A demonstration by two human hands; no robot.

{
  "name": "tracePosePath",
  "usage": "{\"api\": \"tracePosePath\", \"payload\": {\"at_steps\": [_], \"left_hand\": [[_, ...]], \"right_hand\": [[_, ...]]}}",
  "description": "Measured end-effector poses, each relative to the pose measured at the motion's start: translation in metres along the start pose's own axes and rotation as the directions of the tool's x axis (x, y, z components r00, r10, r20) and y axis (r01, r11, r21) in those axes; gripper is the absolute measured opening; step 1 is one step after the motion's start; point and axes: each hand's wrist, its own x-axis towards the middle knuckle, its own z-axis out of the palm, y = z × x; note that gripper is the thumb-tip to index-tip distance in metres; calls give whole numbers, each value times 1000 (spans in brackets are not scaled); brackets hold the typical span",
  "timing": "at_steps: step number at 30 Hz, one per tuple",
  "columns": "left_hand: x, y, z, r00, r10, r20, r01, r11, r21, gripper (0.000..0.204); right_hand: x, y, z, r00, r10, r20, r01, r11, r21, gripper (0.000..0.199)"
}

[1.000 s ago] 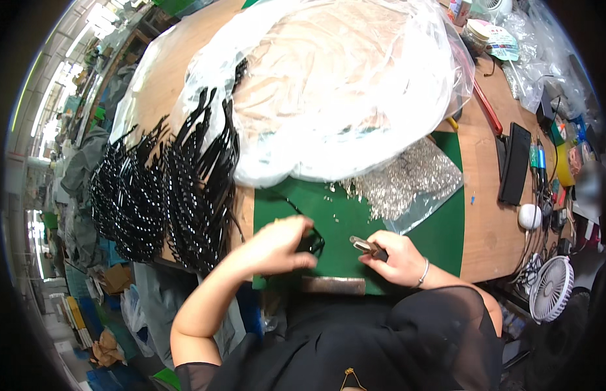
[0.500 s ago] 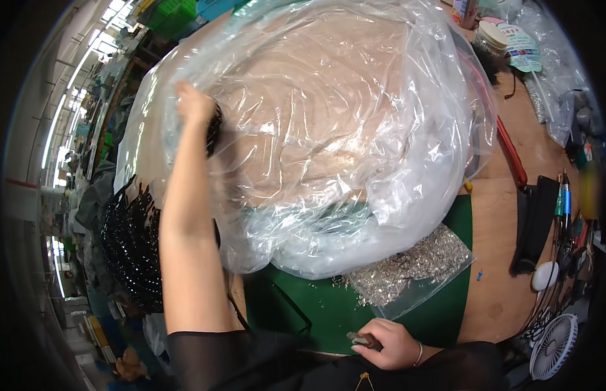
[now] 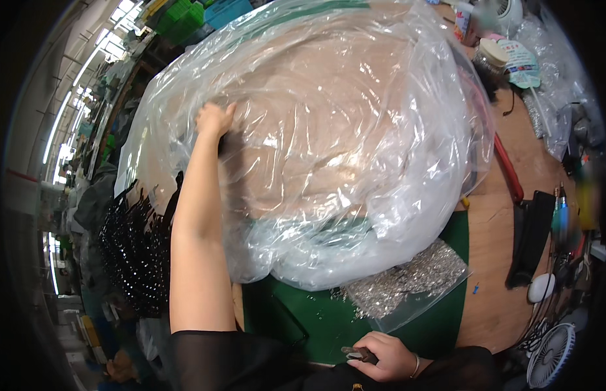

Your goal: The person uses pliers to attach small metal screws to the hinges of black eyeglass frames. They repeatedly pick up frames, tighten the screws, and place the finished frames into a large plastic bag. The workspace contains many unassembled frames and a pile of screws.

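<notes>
Metal hand tool (image 3: 359, 354) low at 5 o'clock, clenched in right hand (image 3: 389, 358), tip toward 9. Green mat (image 3: 332, 329) just beyond, at 6; thin black strand (image 3: 291, 319) on it, probably, dark patch so hard to be sure. Pouch of silvery bits (image 3: 410, 280) at 4, loose bits spilled just beside. Black beaded strands (image 3: 133, 251) bunched at 8, near the left forearm (image 3: 200, 260). Clear plastic bag (image 3: 329, 98), wrinkled, spread from centre up to 12. Left hand (image 3: 213, 122) extended over it at 10, thumb apart from fingers, nothing visibly gripped.
</notes>
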Motion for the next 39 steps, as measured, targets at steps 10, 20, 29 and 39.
{"api": "tracePosePath", "payload": {"at_steps": [10,20,29,39], "left_hand": [[-21,16,-1,973,-231,-19,216,931,-294,53],[-211,50,-144,866,490,-97,-288,330,-899,28],[-370,46,-67,738,645,199,-593,760,-266,34],[-328,-15,-129,891,452,-50,240,-560,-793,23]], "right_hand": [[-11,2,1,992,100,-73,-95,993,72,21],[-20,14,5,983,164,-86,-151,979,136,20],[-24,15,37,991,-92,-98,60,955,-290,22],[-55,0,52,978,-132,-160,57,913,-404,14]]}}
